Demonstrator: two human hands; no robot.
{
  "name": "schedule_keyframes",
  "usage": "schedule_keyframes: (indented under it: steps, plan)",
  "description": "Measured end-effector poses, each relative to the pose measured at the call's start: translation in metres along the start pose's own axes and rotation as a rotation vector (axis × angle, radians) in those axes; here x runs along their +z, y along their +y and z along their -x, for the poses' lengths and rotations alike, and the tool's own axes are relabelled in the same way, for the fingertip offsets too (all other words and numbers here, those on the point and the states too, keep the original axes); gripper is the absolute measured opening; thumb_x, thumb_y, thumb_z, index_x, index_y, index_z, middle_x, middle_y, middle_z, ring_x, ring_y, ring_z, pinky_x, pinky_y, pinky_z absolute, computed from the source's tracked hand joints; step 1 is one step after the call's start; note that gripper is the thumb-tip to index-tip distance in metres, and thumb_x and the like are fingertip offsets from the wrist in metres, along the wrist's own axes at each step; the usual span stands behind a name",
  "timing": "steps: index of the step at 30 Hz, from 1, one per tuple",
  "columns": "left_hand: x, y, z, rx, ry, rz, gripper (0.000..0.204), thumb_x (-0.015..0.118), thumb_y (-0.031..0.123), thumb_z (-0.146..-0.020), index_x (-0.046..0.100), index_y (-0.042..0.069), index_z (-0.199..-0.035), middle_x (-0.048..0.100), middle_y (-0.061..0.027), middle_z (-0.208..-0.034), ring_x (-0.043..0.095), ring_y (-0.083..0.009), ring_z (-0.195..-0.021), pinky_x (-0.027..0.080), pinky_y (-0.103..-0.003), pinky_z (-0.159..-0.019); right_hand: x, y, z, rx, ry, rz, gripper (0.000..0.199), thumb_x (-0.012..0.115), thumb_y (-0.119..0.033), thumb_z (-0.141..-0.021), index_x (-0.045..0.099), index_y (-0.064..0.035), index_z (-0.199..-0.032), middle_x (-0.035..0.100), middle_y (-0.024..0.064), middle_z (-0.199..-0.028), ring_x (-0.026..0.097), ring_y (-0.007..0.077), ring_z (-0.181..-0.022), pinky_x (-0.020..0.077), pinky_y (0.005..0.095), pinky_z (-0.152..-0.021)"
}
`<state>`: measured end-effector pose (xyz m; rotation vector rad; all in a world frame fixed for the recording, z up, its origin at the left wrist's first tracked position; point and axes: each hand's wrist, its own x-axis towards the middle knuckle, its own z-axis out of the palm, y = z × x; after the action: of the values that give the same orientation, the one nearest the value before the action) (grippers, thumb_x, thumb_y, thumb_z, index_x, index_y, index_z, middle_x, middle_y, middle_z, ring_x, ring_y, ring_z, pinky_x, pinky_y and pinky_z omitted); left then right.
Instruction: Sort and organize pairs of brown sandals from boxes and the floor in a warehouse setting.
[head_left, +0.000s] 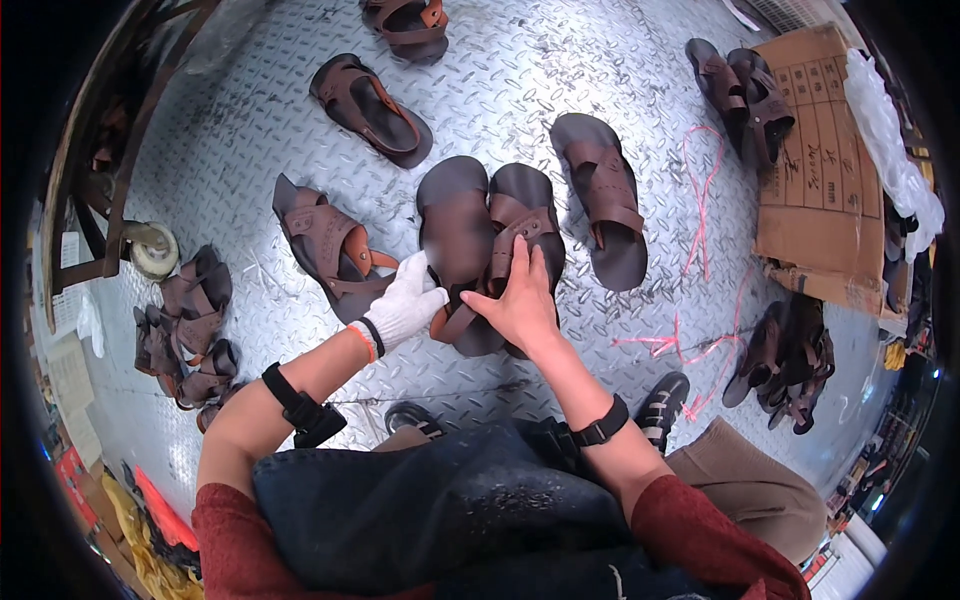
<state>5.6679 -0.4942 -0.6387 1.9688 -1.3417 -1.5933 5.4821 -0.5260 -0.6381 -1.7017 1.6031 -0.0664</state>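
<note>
Two brown strapped sandals lie side by side before me, a left one point(452, 225) and a right one point(523, 212), toes pointing away. My left hand point(405, 300), in a white knit glove, closes on the near left edge of the left sandal around its strap; part of the fingers is hidden. Bare, my right hand point(521, 305) lies over the right sandal, fingers stretched along its cross straps. Its thumb spreads toward the left sandal's back strap. Just left of the glove a single sandal point(325, 240) rests on its own, and another sandal point(605, 200) lies to the right.
More sandals lie on the metal tread-plate floor point(500, 85): one sandal point(370, 110) farther off, a cluster point(190, 320) at left, a pile point(785, 360) at right. A cardboard carton point(820, 170) stands at right, near pink string point(700, 205). A tape roll point(150, 250) is at left.
</note>
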Motion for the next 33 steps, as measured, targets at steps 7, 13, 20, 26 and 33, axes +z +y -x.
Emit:
schedule_keyframes:
  steps: [7, 13, 20, 26, 33]
  plan:
    - [0.002, -0.002, 0.011, -0.054, 0.040, 0.059, 0.058, 0.064, 0.015, -0.072, 0.038, 0.002, -0.122, 0.051, -0.0156, -0.108, 0.057, -0.0235, -0.094, 0.044, -0.033, -0.087, -0.001, 0.013, 0.005, -0.109, 0.063, -0.104, 0.100, 0.076, -0.037, -0.066, 0.019, -0.0002, -0.139, 0.026, 0.0302, -0.137, 0.029, 0.0454, -0.126, 0.0323, 0.0463, -0.102]
    - [0.017, 0.008, 0.012, 0.078, -0.045, -0.187, 0.045, 0.066, 0.022, -0.071, 0.042, 0.001, -0.104, 0.046, -0.0177, -0.101, 0.053, -0.0285, -0.089, 0.043, -0.037, -0.081, -0.011, -0.001, 0.018, -0.144, 0.052, 0.355, 0.087, 0.072, -0.036, -0.069, 0.027, -0.0078, -0.138, 0.030, 0.0310, -0.135, 0.037, 0.0495, -0.119, 0.0447, 0.0497, -0.088]
    - [0.010, -0.009, 0.011, 0.116, -0.267, 0.072, 0.033, 0.059, 0.010, -0.076, 0.049, 0.001, -0.107, 0.052, -0.0097, -0.095, 0.052, -0.0176, -0.090, 0.044, -0.031, -0.079, -0.023, 0.031, 0.017, -0.321, 0.079, 0.275, 0.030, 0.052, -0.006, -0.074, 0.053, -0.0076, -0.105, 0.050, 0.0240, -0.094, 0.060, 0.0362, -0.064, 0.0499, 0.0435, -0.057]
    - [0.005, 0.018, 0.031, 0.035, -0.302, 0.280, 0.029, 0.052, 0.003, -0.079, 0.050, 0.000, -0.108, 0.056, -0.0061, -0.093, 0.057, -0.0131, -0.086, 0.050, -0.027, -0.074, -0.198, 0.077, 0.072, -0.245, -0.190, -0.079, 0.050, 0.058, -0.009, -0.069, 0.055, -0.0082, -0.119, 0.061, 0.0131, -0.111, 0.059, 0.0283, -0.102, 0.0456, 0.0354, -0.087]
    - [0.007, 0.012, 0.025, 0.009, -0.284, 0.406, 0.025, 0.055, 0.003, -0.079, 0.053, 0.000, -0.103, 0.056, -0.0035, -0.088, 0.054, -0.0097, -0.081, 0.044, -0.023, -0.073, -0.299, 0.210, 0.074, 0.363, 0.226, 0.350, 0.047, 0.050, -0.004, -0.071, 0.058, -0.0124, -0.116, 0.060, 0.0177, -0.109, 0.056, 0.0360, -0.102, 0.0460, 0.0405, -0.085]
